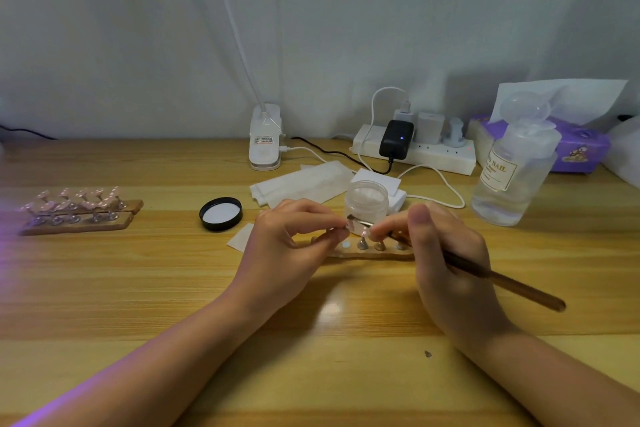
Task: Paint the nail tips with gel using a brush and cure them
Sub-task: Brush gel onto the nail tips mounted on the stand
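My left hand pinches a small nail tip on its stand just above a wooden holder strip that carries a few metal stands. My right hand grips a brown-handled brush, its tip reaching the pinched nail tip. An open clear gel jar stands right behind both hands, and its black lid lies upturned to the left. At far left, two wooden strips hold several pink nail tips. Purple light glows at the left edge.
A white clip lamp stands at the back by the wall. A power strip with chargers and cables sits back right. A clear labelled bottle and a purple tissue box are at right. White wipes lie behind the jar.
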